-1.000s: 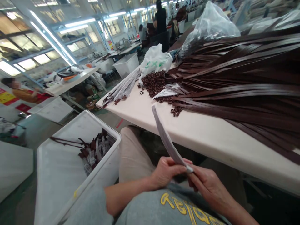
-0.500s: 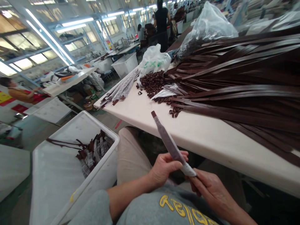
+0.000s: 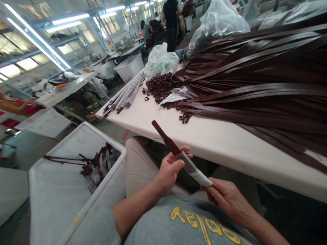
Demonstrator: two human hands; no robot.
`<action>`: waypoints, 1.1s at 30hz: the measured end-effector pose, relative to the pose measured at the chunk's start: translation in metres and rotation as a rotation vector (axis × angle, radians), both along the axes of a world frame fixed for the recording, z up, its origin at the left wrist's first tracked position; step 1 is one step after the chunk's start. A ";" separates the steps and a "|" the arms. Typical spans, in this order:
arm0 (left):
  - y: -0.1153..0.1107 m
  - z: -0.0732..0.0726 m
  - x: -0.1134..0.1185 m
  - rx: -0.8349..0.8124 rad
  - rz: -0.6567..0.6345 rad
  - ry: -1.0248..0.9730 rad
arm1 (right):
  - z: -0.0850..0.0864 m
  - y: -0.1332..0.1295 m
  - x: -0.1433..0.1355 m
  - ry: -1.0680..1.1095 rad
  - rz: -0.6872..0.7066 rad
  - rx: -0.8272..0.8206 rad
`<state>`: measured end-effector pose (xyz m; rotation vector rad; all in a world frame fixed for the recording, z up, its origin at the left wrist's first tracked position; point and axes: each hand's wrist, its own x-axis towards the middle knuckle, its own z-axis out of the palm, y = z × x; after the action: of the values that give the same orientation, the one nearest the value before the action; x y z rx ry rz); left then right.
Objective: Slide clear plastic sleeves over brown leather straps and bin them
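Brown strap (image 3: 165,139) is held over the lap, long axis running up-left. Left hand (image 3: 170,167) is pinched on its middle; right hand (image 3: 224,197) is pinched on the sleeved lower-right end (image 3: 200,177).

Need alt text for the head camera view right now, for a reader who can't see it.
Both hands hold a brown strap partly inside a clear sleeve over the lap: left hand on the middle, right hand on the sleeve end. Behind, a white table carries piled brown straps and small loops; a white bin sits at left.
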<state>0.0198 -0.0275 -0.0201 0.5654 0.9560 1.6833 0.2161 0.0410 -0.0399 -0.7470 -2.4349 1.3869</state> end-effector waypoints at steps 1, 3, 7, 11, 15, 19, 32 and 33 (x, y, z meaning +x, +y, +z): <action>0.003 0.003 -0.006 0.016 0.047 -0.014 | 0.000 0.000 0.001 -0.005 0.003 0.001; 0.009 0.006 -0.012 -0.012 0.048 0.024 | -0.001 0.000 0.001 -0.011 -0.009 -0.006; 0.008 0.000 -0.007 -0.136 -0.150 0.183 | 0.002 0.002 -0.004 -0.024 -0.046 -0.065; 0.004 -0.001 -0.002 -0.143 -0.108 0.284 | 0.018 0.008 -0.005 -0.031 0.014 -0.136; 0.004 0.001 0.001 -0.210 -0.183 0.298 | 0.032 0.010 -0.012 0.052 0.011 -0.195; 0.006 0.000 0.000 -0.200 -0.044 0.261 | 0.026 0.006 -0.017 -0.067 -0.043 -0.213; 0.016 0.015 -0.043 -0.139 0.068 0.265 | -0.006 -0.006 0.090 -0.202 -0.011 -0.434; 0.016 0.018 -0.050 -0.144 0.070 0.320 | -0.009 -0.008 0.099 -0.205 -0.014 -0.476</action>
<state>-0.0300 -0.0113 -0.0022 0.7245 1.3287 1.5972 0.3152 0.0328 -0.0488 -1.0510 -2.2491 2.0058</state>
